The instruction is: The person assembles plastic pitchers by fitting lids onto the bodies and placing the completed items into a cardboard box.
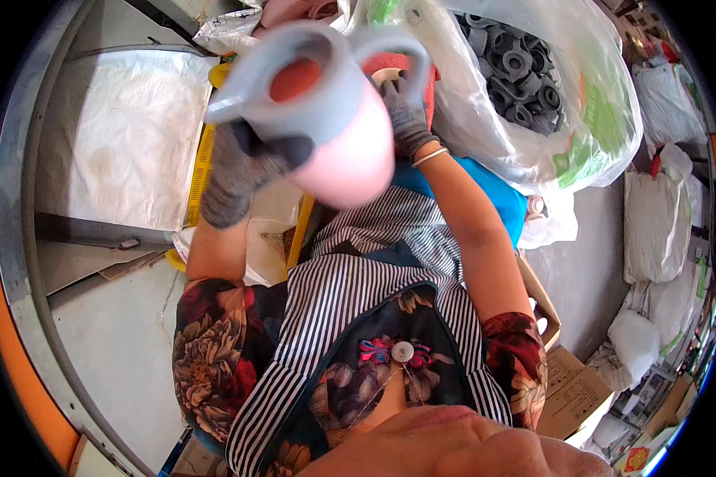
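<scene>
A: Hands status, head view?

B: Both gloved, grey knit. Left hand is closed round the pink jug, up near its grey top. Right hand is at the far side, fingers curled at the grey handle loop. Whether that grip is fully closed I cannot tell; the loop hides part of it.

A: Jug position?

B: Held up close to the camera, above the lap, tilted with its mouth toward the lens. It touches nothing but the hands. Blurred, so it looks to be moving.

A: Step in hand?

B: My read: seating or checking the grey top on the pink body. Top looks on; can't tell if it is seated all round.

A: What would a next move call for?

B: Left hand keeping the body steady, right hand with clean purchase on the handle. The body is smooth plastic, so knit gloves could slip.

A: Surroundings?

B: Clear bag of dark grey moulded parts just beyond the right hand. Yellow crate behind the left hand, white sheet on the bench to the left. Cardboard boxes by the right elbow. White sacks on the floor, far right.

A: Other people?

B: None in view.
</scene>
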Available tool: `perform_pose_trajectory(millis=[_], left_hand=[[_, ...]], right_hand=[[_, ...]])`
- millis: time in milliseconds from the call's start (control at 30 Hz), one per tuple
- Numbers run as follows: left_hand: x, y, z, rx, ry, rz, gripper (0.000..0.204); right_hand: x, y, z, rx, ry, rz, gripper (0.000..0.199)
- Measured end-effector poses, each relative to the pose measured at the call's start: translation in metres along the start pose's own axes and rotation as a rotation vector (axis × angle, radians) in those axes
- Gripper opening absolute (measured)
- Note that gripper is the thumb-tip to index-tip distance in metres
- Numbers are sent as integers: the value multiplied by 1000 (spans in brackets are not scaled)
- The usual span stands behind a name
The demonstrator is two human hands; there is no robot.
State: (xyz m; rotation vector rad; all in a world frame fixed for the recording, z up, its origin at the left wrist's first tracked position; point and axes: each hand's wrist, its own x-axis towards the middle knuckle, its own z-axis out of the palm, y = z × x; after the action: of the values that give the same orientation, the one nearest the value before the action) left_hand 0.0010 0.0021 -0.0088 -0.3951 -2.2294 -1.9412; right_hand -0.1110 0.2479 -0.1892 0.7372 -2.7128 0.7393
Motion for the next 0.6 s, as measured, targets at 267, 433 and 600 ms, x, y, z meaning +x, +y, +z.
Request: perform_pose_trajectory(millis=[267, 433, 600], left_hand=[[86, -74, 30, 200, -1, 310, 92], [117, -105, 50, 169, -65, 249, 100], [119, -102, 54, 120, -117, 302, 101]], right_hand=[[5, 12, -160, 372, 43, 358, 40], [53, -66, -310, 0, -75, -134, 33], [68, -80, -236, -133, -8, -386, 31]])
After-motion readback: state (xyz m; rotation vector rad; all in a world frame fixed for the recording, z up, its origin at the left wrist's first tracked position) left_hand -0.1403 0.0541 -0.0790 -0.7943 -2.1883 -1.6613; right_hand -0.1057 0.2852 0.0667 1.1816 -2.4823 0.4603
